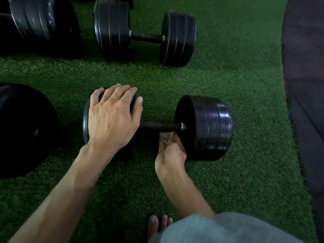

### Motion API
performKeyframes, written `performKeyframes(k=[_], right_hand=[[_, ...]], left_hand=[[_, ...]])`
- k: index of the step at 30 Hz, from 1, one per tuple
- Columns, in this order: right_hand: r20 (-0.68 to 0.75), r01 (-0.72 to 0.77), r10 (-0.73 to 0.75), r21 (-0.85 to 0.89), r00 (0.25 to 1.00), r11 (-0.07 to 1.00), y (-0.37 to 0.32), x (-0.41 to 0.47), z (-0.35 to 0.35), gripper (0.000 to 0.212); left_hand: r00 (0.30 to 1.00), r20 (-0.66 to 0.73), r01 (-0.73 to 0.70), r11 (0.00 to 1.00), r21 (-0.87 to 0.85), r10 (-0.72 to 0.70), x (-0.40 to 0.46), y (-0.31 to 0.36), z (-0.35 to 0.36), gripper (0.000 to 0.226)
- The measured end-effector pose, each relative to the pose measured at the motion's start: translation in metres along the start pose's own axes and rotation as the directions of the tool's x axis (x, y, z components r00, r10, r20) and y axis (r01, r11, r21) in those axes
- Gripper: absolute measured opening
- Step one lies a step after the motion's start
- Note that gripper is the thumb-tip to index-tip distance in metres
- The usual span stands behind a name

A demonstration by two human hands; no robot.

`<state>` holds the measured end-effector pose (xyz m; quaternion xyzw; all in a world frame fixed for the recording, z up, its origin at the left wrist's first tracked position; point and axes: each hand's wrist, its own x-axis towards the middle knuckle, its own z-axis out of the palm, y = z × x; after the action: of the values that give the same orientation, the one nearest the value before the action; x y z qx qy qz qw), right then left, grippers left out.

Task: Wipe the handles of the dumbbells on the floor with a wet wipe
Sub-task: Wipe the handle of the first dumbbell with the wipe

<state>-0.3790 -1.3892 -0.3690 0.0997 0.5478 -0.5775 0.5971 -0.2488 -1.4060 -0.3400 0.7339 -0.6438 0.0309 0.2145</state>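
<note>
Head view, looking down at the floor. Green turf floor (228, 76); a dark mat (305, 85) edges it on the right.

Near dumbbell (203, 128) lies on its side on the turf, handle (160, 125) running left to right just in front of the person. Left hand (110, 118) lies spread over the top of the dumbbell's left weight stack, fingers fairly straight, nothing gripped. Likely reason: a round weight rolls under a rubbing stroke, so the palm pins it.

Right hand (171, 153) comes in from below, fingers curled tight round a bunched wet wipe (165, 136). Wipe sits against the underside of the handle, close to the right-hand collar. Judged step: working the handle's lower face near that end; the stretch toward the left hand looks yet to be covered.

Second dumbbell (145, 35) lies further off, parallel, handle exposed, untouched. Parts of two bigger weights at the left edge, one upper (40, 23), one lower (26, 128); their handles are out of view.

Bare toes (158, 225) and a grey-clad knee (219, 228) at the bottom: the person is probably crouching.
</note>
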Motion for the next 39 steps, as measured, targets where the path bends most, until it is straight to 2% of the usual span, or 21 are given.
performKeyframes(k=[3, 8, 12, 18, 20, 23, 26, 29, 33, 39], right_hand=[[0.056, -0.003, 0.008, -0.089, 0.998, 0.996, -0.002, -0.011, -0.016, 0.026], [0.039, 0.014, -0.008, -0.131, 0.999, 0.991, 0.002, -0.004, -0.013, 0.029], [0.044, -0.049, 0.054, -0.097, 0.998, 0.994, 0.015, 0.003, -0.002, 0.024], [-0.017, -0.125, 0.124, -0.212, 0.992, 0.969, 0.009, 0.004, -0.027, 0.030], [0.034, -0.083, 0.094, -0.239, 0.995, 0.967, 0.008, 0.008, -0.024, 0.030], [0.193, 0.003, 0.052, -0.271, 0.980, 0.962, 0.009, 0.011, -0.010, 0.025], [0.271, 0.072, 0.033, -0.370, 0.962, 0.926, 0.010, 0.006, -0.013, 0.017], [0.374, 0.139, 0.036, -0.430, 0.927, 0.892, 0.009, -0.002, -0.024, 0.018], [0.325, 0.087, 0.088, -0.488, 0.942, 0.868, 0.021, 0.006, -0.018, 0.018], [0.434, 0.133, 0.100, -0.474, 0.895, 0.870, 0.016, -0.004, -0.022, 0.021]], left_hand=[[1.000, -0.006, 0.001, 1.000, 0.001, -0.001, -0.001, 0.000, 0.001, 0.046], [1.000, -0.006, 0.000, 1.000, -0.006, 0.000, -0.001, 0.001, 0.001, 0.046], [1.000, -0.004, 0.000, 1.000, -0.001, 0.000, -0.001, 0.000, 0.001, 0.046], [1.000, -0.008, 0.006, 1.000, -0.002, -0.006, -0.002, 0.000, 0.001, 0.048], [1.000, -0.013, 0.003, 1.000, -0.005, -0.003, -0.003, 0.000, 0.001, 0.047], [1.000, -0.011, 0.001, 1.000, 0.000, -0.001, -0.002, 0.001, 0.001, 0.046], [1.000, -0.008, 0.008, 1.000, 0.000, -0.008, -0.003, 0.002, 0.000, 0.047], [1.000, -0.017, 0.012, 1.000, 0.009, -0.012, -0.002, 0.002, 0.001, 0.047], [1.000, -0.020, 0.013, 1.000, 0.008, -0.012, -0.003, 0.002, 0.002, 0.047], [1.000, -0.024, 0.012, 1.000, 0.013, -0.011, -0.001, 0.002, 0.002, 0.047]])
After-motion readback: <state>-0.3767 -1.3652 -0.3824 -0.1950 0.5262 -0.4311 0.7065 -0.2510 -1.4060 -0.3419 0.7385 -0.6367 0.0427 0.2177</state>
